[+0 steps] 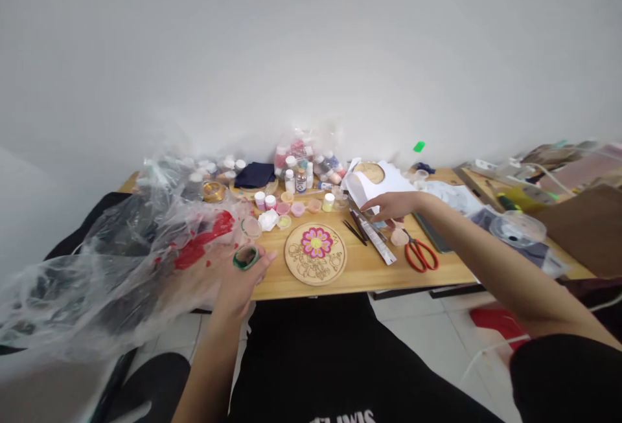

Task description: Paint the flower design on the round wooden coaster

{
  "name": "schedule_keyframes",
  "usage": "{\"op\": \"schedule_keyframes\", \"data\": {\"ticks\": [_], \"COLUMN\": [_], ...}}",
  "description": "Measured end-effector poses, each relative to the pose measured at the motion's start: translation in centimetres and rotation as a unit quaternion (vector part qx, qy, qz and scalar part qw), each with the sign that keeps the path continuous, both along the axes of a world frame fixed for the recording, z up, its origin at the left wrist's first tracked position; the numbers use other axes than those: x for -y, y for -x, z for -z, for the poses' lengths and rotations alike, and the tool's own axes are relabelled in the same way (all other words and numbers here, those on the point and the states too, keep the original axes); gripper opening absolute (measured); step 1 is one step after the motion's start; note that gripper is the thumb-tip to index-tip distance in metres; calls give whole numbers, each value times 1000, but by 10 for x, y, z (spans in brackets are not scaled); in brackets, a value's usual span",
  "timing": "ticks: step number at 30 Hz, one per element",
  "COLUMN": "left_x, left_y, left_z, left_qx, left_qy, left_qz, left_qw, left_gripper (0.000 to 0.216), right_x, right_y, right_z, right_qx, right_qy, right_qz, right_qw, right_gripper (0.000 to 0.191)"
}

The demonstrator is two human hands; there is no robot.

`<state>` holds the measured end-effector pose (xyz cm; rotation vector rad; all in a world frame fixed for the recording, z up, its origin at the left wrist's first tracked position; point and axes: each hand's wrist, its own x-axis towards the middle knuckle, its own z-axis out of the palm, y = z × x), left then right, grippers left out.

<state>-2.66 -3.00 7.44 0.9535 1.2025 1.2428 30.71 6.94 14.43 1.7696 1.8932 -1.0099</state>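
Against a bare white wall, the crowded wooden table [437, 274] keeps supplies within reach: the left hand [241, 278] pinches a small green-rimmed cup [245, 257] near the round wooden plaque [315, 254], while the right hand [392, 205], fingers loosely spread, hovers over tweezers [357, 227] beyond it.

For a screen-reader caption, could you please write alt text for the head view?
A person's left hand holds a small green-rimmed round cup at a wooden table's edge, while the right hand reaches over thin dark tools. Between them lies a round wooden plaque with a pink flower, near red-handled scissors.
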Motion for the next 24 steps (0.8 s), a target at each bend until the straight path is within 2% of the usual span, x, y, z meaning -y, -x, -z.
{"op": "schedule_keyframes", "data": {"ticks": [3, 8, 12, 14, 16, 20, 22, 24], "left_x": [-5, -19, -31, -39, -49, -69, -78, -88], "left_y": [-1, 2, 2, 1, 0, -4, -3, -1], "left_z": [-7, -22, -22, -16, -9, 2, 6, 8], "left_qx": [-18, -82, -100, -99, -92, -74, -76, -80], "left_qy": [3, -41, -45, -41, -38, -23, -23, -24], "left_qz": [17, 13, 4, 12, 18, 4, -5, -15], "left_qw": [1000, 996, 994, 994, 995, 997, 997, 996], "left_gripper": [37, 31, 27, 27, 29, 31, 34, 37], "right_x": [-15, -36, -42, -48, -61, -110, -141, -171], "right_y": [1, -6, -11, -8, -1, 29, 47, 67], "right_z": [11, 14, -2, -15, -30, -57, -62, -61], "right_qx": [32, 39, -32, -100, -140, -114, -110, -116], "right_qy": [-35, -56, -67, -106, -175, -335, -366, -362], "right_qz": [13, 35, 43, 47, 48, 12, 2, -13], "right_qw": [999, 997, 996, 988, 973, 935, 924, 925], "right_gripper": [77, 72, 57, 50, 45, 30, 29, 30]}}
